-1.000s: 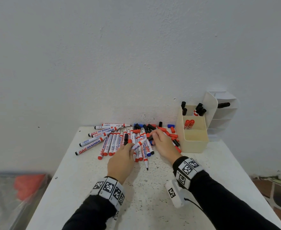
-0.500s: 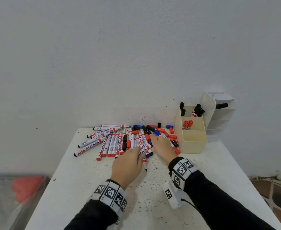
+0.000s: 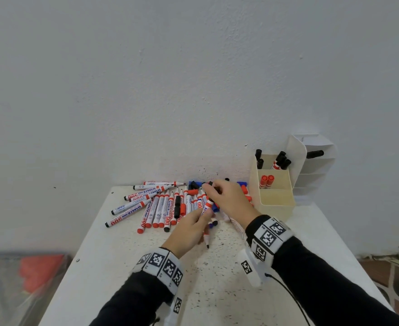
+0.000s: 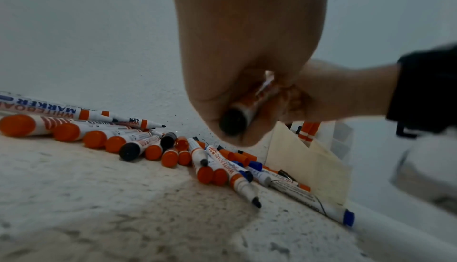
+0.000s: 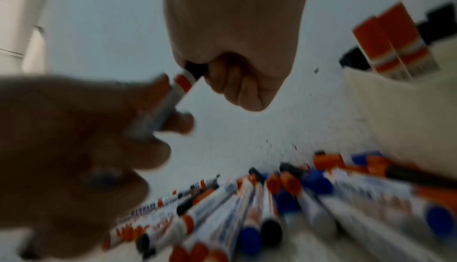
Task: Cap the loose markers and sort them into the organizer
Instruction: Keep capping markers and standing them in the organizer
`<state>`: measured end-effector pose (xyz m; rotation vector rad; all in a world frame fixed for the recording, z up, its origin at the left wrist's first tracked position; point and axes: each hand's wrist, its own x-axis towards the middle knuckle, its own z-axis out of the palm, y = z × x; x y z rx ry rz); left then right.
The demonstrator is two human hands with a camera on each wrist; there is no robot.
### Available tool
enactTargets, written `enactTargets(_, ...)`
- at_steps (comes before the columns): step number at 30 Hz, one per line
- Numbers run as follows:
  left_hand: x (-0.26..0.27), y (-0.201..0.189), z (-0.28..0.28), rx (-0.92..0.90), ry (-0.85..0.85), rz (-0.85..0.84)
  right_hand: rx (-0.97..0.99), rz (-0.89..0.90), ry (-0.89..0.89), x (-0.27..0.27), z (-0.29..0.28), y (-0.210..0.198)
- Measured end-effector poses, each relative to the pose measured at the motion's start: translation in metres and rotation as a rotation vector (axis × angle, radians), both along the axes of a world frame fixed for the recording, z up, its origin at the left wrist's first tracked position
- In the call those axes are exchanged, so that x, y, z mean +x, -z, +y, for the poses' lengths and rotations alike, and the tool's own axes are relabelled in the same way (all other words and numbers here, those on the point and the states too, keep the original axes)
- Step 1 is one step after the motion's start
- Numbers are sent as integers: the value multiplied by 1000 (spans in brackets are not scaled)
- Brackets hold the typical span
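Note:
My left hand (image 3: 204, 214) grips a white marker (image 3: 208, 203) with a red band and holds it tilted above the pile of loose markers (image 3: 161, 205). The marker's black rear end (image 4: 233, 119) points at the left wrist camera. My right hand (image 3: 211, 188) pinches a black cap (image 5: 195, 69) right at the marker's (image 5: 178, 90) tip; the tip itself is hidden by fingers. The cream organizer (image 3: 276, 203) stands at the right. Its back compartment holds black-capped markers (image 3: 281, 160) and its middle one holds two red-capped ones (image 3: 266, 181).
Loose red, blue and black caps (image 3: 192, 192) lie among the pile by the wall. A white honeycomb rack (image 3: 316, 170) behind the organizer holds one black marker (image 3: 315, 154). The speckled white table (image 3: 128, 267) ends at left and right edges. A clear bag (image 3: 29, 278) lies on the floor at the left.
Both hands have risen from the pile. The left one has lifted a marker, and the right one has brought a black cap to its tip.

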<state>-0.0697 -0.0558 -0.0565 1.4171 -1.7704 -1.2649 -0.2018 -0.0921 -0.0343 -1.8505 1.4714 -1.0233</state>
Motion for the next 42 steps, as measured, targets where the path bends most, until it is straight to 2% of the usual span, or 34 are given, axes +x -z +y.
enactTargets(2,-3,2,-6,-49,-70,-40,-62,15,37,-7,0,-18)
enactTargets(5,-2,9,-22,-149,-89,-278,-199,-99,175,-27,-1,-44)
enactTargets(9,-3,17,-31,-298,14,-790,-558,-143,466,-64,-5,-68)
enactTargets(11,-5,19,-33,-369,93,-896,-644,-115,541,-84,-11,-69)
enactTargets(14,-8,23,-37,-383,172,-998,-646,-61,594,-105,-19,-64)
enactTargets(20,-8,24,-39,-428,251,-1041,-531,58,582,-117,-36,-40)
enactTargets(25,-8,28,-42,-521,291,-1082,-275,142,500,-119,-45,-26)
enactTargets(31,-3,35,-42,-647,293,-1033,83,361,346,-121,-50,-18)
enactTargets(32,-2,34,-41,-665,282,-1015,88,418,345,-121,-51,-18)
enactTargets(34,-2,33,-42,-708,272,-982,-36,446,426,-118,-50,-21)
enactTargets(36,-2,33,-43,-738,264,-925,-250,349,503,-105,-43,-32)
enactTargets(38,-3,30,-44,-792,274,-881,-400,252,439,-86,-33,-43)
enactTargets(40,-5,27,-44,-819,199,-783,-385,188,300,-64,-25,-48)
enactTargets(42,-8,23,-42,-798,93,-653,-233,143,202,-46,-23,-41)
